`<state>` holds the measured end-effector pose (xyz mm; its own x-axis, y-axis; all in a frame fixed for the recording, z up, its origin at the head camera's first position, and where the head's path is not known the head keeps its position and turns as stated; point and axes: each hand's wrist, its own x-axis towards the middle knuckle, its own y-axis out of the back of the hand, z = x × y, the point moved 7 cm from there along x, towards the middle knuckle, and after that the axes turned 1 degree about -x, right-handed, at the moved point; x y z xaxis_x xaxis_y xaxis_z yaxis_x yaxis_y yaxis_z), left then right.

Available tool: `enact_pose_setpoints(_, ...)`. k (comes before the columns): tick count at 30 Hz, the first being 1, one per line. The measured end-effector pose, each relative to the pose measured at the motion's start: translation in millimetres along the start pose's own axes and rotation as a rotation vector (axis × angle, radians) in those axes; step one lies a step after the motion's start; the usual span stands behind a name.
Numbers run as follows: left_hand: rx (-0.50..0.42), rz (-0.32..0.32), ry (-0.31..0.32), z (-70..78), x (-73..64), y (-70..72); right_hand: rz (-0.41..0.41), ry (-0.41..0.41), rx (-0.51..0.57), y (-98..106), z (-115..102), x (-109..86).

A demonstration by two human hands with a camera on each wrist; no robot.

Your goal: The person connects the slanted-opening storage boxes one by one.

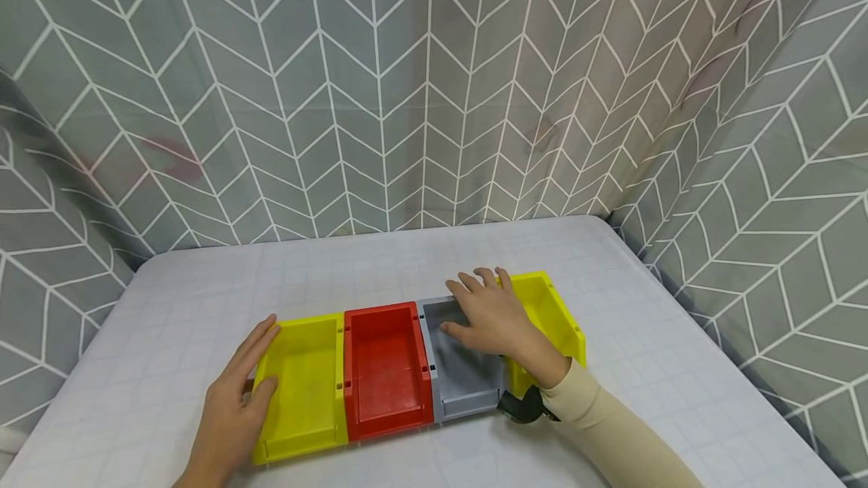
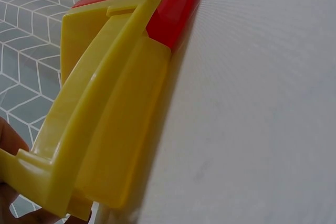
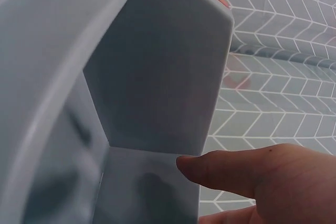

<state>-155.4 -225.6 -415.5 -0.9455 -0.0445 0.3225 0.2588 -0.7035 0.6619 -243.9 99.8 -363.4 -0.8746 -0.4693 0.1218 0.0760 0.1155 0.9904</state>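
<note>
Four-sided open plastic bins stand side by side on the table: a yellow bin (image 1: 305, 390) at the left, a red bin (image 1: 386, 367), a grey bin (image 1: 468, 371) and another yellow bin (image 1: 549, 311) at the right. My left hand (image 1: 233, 398) holds the left yellow bin by its outer side wall, thumb at the top of the wall and fingers outside it. Reaching over the grey bin, my right hand (image 1: 491, 315) has its fingers spread toward the back rim. Its thumb (image 3: 220, 171) extends by the grey bin's wall in the right wrist view.
A white cloth with faint grid lines covers the table (image 1: 380, 269). Grey patterned curtains (image 1: 407, 96) hang behind it and along both sides. A dark curved object (image 1: 522, 405) sits under the right wrist, near the grey bin's front corner.
</note>
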Motion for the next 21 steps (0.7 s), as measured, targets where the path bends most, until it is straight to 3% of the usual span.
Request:
enact_pose_setpoints(6,0.005,-0.008,0.003,-0.5,-0.1,-1.6,0.027,0.018,0.019,-0.5,0.5,-0.8)
enact_pose_setpoints(13,-0.018,0.005,-0.027,-0.5,-0.4,-0.6,0.056,0.006,0.115,-0.2,2.8,-1.5)
enact_pose_setpoints(21,-0.015,-0.008,0.003,-1.8,0.6,-1.5,0.071,-0.011,0.173,-0.7,4.5,-2.1)
